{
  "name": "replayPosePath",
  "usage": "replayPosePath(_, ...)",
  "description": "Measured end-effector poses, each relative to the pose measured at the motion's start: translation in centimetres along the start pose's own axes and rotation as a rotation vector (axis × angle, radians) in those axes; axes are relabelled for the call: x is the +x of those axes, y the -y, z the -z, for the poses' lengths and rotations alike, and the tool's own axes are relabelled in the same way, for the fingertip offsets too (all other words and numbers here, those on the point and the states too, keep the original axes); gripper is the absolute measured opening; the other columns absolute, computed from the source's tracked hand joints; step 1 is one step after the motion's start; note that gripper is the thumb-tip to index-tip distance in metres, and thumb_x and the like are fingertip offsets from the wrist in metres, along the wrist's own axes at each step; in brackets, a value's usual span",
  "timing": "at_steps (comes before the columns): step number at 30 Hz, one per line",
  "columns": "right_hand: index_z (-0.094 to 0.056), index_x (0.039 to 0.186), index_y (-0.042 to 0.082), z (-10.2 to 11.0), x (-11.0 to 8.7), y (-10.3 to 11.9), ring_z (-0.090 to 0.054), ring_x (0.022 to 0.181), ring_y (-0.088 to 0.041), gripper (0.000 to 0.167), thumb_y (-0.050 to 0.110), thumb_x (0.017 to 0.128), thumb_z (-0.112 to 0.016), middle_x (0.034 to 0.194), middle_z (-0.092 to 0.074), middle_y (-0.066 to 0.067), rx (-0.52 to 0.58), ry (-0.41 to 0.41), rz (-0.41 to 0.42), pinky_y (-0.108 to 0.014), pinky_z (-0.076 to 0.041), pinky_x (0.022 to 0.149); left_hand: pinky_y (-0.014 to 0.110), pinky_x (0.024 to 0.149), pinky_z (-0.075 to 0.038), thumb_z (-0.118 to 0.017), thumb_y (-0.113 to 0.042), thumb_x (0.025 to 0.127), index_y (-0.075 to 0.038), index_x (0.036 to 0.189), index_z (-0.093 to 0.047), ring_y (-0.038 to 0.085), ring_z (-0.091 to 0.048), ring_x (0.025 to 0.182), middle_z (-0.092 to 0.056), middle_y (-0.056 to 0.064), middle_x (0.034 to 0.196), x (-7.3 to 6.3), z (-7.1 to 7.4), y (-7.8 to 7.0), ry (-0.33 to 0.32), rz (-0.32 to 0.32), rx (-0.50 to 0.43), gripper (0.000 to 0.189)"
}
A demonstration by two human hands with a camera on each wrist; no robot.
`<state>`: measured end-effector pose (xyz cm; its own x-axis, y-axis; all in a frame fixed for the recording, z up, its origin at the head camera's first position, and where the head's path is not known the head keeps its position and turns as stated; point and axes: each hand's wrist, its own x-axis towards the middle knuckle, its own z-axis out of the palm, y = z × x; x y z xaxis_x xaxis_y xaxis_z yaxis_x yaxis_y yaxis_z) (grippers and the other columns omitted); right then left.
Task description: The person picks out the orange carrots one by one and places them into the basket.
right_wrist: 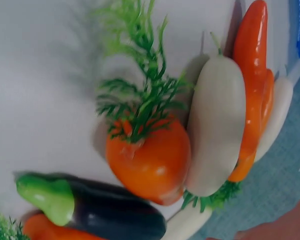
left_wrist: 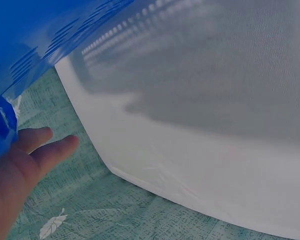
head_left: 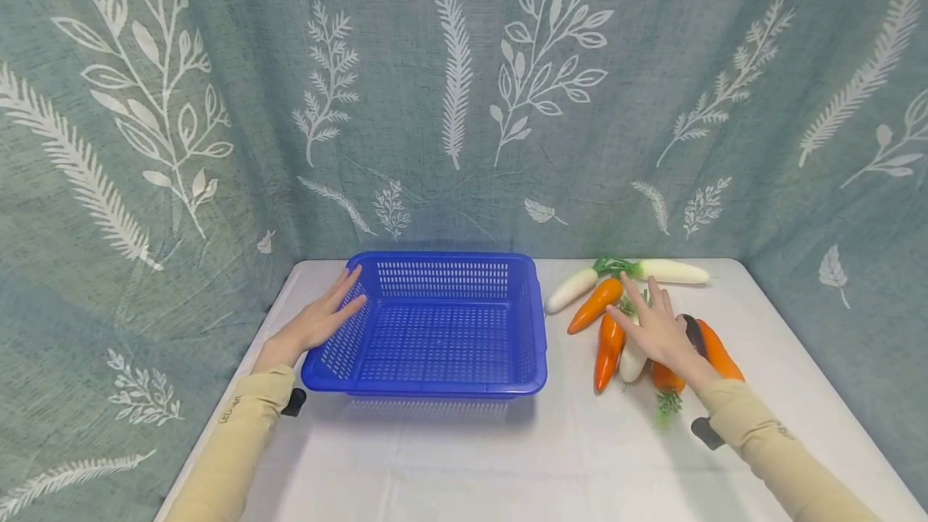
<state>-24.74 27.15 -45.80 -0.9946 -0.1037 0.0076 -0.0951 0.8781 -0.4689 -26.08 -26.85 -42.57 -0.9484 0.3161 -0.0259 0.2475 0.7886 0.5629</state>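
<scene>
A blue plastic basket with slotted walls stands left of centre in the head view. At its left rim is my left hand, fingers extended; whether they touch the rim I cannot tell. My right hand hovers with spread fingers over a group of vegetables and holds nothing. Below it lie a dark eggplant with a green cap, a stubby orange carrot with leafy top, and a pale oblong vegetable. Orange carrots and white radishes lie beyond; the hand partly hides the group.
A white table carries everything. Green-grey curtains with white leaf prints hang behind it and along both sides. A long white radish lies near the back edge, and an orange carrot is at the group's right side.
</scene>
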Motion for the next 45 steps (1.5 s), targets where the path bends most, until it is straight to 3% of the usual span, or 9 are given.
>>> replayPosePath(10,-0.004,0.159,0.021,-0.8,-0.2,1.4,-0.008,0.138,-0.061,0.077,0.060,0.100,-0.035,0.158,0.005,-0.031,0.071,-0.017,0.037,-0.082,-0.015,0.097,0.070,0.110,-0.012,-0.032,-0.049,0.104,-0.011,0.158,-0.007,0.049,-0.010,0.143,-0.001,0.020,0.161,-0.2,-0.4,0.0,-0.013,0.020,-0.024,0.070)
replayPosePath(23,0.001,0.158,0.021,-1.8,-0.1,2.3,-0.007,0.139,-0.059,0.076,0.055,0.101,-0.036,0.157,0.005,-0.031,0.258,-0.034,0.015,-0.079,-0.007,0.103,0.068,0.112,-0.011,-0.035,-0.046,0.104,-0.010,0.157,-0.013,0.046,-0.010,0.144,-0.006,0.019,0.162,-0.2,-1.3,0.9,-0.103,0.015,-0.046,0.068)
replayPosePath(33,-0.003,0.158,0.010,-3.3,-0.1,2.8,-0.014,0.144,-0.046,0.080,0.042,0.101,-0.050,0.159,-0.010,-0.027,0.364,-0.143,0.004,-0.063,-0.014,0.114,0.061,0.115,-0.015,-0.038,-0.041,0.105,-0.006,0.156,-0.019,0.043,-0.016,0.144,-0.015,0.020,0.160,-0.1,-1.6,1.1,-0.171,-0.003,-0.055,0.064)
replayPosePath(45,-0.005,0.157,0.008,-4.5,0.0,3.7,-0.016,0.146,-0.037,0.079,0.028,0.100,-0.055,0.161,-0.013,-0.020,0.513,-0.204,-0.168,-0.050,-0.013,0.119,0.055,0.117,-0.014,-0.037,-0.040,0.106,-0.003,0.155,-0.018,0.041,-0.015,0.145,-0.017,0.019,0.160,0.1,-1.8,1.1,-0.187,0.007,-0.088,0.064)
